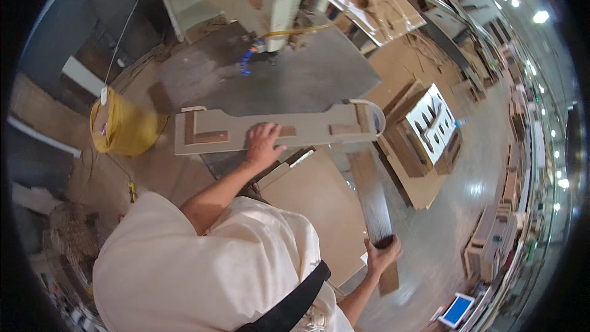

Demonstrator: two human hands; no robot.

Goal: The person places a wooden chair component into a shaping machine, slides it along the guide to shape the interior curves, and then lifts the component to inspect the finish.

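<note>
My left hand (264,144) lies on a long grey-beige board (209,124) with a cut-out upper edge, fingers stretched out and touching its face. Brown wood strips (212,137) are fixed on that board, and its right end is rounded. The board lies at the near edge of a grey metal machine table (270,86). Down at the lower right, my right hand (382,256) is closed round a long dark brown wooden plank (370,193), near its lower end. The palm side of this hand is partly hidden.
Above the table stands a cream machine (264,0) with a blue jointed hose (247,61). A yellow sack (123,124) stands at left. To the right, brown wood pieces and a white slotted panel (432,122) rest on a sheet. A large tan panel (310,200) is close to my body.
</note>
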